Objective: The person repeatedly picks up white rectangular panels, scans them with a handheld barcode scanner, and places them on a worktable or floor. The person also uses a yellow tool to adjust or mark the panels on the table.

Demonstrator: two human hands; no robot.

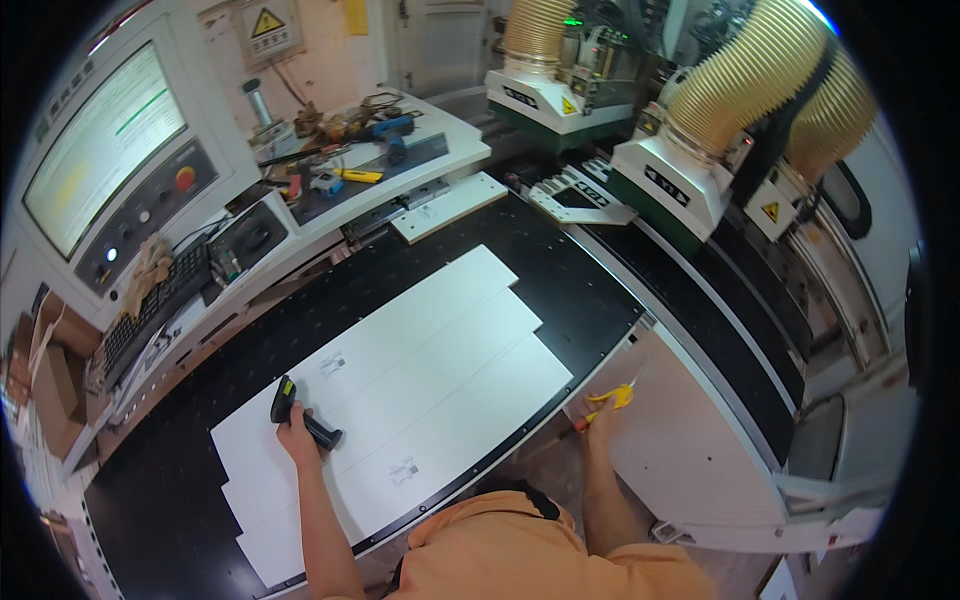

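Note:
My left hand [298, 437] grips a black handheld barcode scanner [283, 401], held above the left part of several white panels. These white panels [442, 352] lie side by side on the black machine table [375, 277], their ends staggered and thin seams between them. One printed label [333, 364] sits on the far panel, right of the scanner. Another label [403, 471] is on the panel closest to my body. Off the table's near edge, at the right, my right hand [596, 420] is closed around a yellow air blow gun [619, 395] with a thin nozzle pointing away.
Dust-hood heads [667, 180] with ribbed hoses [750, 67] stand at the back right. A control cabinet with a lit screen [112, 142] and a keyboard [161, 300] lines the left. Tools, including a blue power drill [391, 135], clutter the white bench [465, 142].

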